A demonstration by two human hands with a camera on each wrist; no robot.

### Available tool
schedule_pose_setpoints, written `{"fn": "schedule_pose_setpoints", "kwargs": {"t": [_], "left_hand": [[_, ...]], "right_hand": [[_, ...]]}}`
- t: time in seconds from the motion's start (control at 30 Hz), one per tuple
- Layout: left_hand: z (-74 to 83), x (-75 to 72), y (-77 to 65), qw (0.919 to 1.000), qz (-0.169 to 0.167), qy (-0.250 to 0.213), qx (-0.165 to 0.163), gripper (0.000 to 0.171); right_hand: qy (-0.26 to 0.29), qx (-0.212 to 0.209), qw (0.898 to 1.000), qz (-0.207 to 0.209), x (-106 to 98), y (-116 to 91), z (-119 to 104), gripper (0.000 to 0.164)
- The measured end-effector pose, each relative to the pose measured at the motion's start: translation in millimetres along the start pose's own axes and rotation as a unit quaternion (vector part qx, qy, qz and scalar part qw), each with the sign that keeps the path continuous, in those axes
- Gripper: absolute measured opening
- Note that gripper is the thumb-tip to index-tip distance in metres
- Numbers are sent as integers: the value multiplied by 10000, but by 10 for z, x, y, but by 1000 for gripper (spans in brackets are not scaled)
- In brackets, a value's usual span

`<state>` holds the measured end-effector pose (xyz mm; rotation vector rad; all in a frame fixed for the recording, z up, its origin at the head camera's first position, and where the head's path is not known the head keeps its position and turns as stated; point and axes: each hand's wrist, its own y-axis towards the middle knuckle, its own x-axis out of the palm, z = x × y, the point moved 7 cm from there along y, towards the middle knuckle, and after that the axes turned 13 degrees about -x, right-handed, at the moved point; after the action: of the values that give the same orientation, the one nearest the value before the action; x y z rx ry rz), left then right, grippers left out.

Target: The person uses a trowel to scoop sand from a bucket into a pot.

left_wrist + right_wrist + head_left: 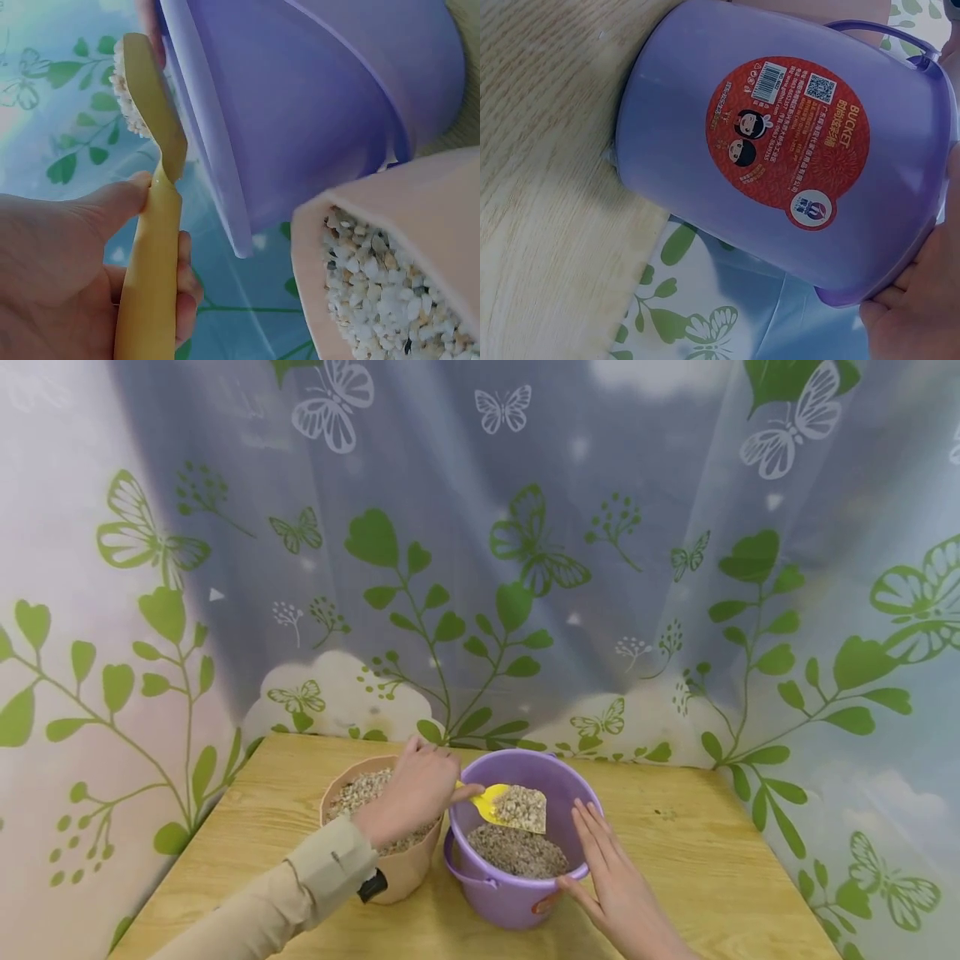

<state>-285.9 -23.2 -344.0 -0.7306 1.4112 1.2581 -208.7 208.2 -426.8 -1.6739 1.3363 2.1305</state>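
Observation:
My left hand (420,789) grips the handle of a small yellow shovel (148,270), its thumb lying along the top. Pale gravel (522,808) is heaped on the shovel's blade, which is above the opening of a purple bucket (504,906). Inside that bucket lies a mound of darker, grey-brown gravel (517,852). Against the bucket's right rim rests my right hand (618,885), fingers extended and thumb at the front edge. A peach-coloured pot (408,872) beneath my left forearm holds more pale gravel (379,281).
Both containers stand side by side on a wooden table (697,860). The bucket's purple handle (468,878) hangs down on its left side. A red round label (787,135) is on the bucket's wall. Behind the table hangs a curtain (465,568) printed with leaves and butterflies.

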Motion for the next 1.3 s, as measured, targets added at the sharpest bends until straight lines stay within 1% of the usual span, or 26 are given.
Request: {"fn": "schedule_pose_setpoints", "kwargs": {"t": [0.07, 0.13, 0.27, 0.37, 0.47, 0.6, 0.83, 1.03, 1.17, 1.3], "left_hand": [[7, -3, -41, 9996, 263, 130, 28, 47], [8, 0, -72, 9987, 445, 252, 25, 48], [-6, 6, -108, 9968, 648, 457, -95, 50], [-31, 3, -137, 9961, 679, 520, -193, 49], [-70, 6, -164, 9966, 593, 491, -290, 49], [-132, -15, -191, 9964, 573, 493, -384, 48], [-256, -130, -229, 9933, 795, 679, -487, 47], [-407, -232, -274, 9932, 831, 569, -587, 46], [-531, -293, -316, 9920, 925, 568, -646, 47], [-689, -348, -370, 9894, 974, 658, -852, 47]], "right_hand": [[-78, -107, 9999, 75, -4, -7, -6, 81], [-124, -188, 9996, 143, -7, -9, -9, 79], [-195, -263, 9993, 170, -5, -5, -7, 78], [-225, -296, 9992, 170, -7, 1, -14, 79], [-277, -359, 9988, 187, -16, 8, -27, 79], [-418, -474, 9977, 228, -26, 20, -42, 80], [-508, -489, 9974, 168, -26, 34, -38, 81], [-510, -551, 9969, 215, -32, 57, -38, 81], [-507, -617, 9964, 278, -29, 61, -43, 82], [-530, -676, 9957, 339, -25, 53, -56, 82]]}}
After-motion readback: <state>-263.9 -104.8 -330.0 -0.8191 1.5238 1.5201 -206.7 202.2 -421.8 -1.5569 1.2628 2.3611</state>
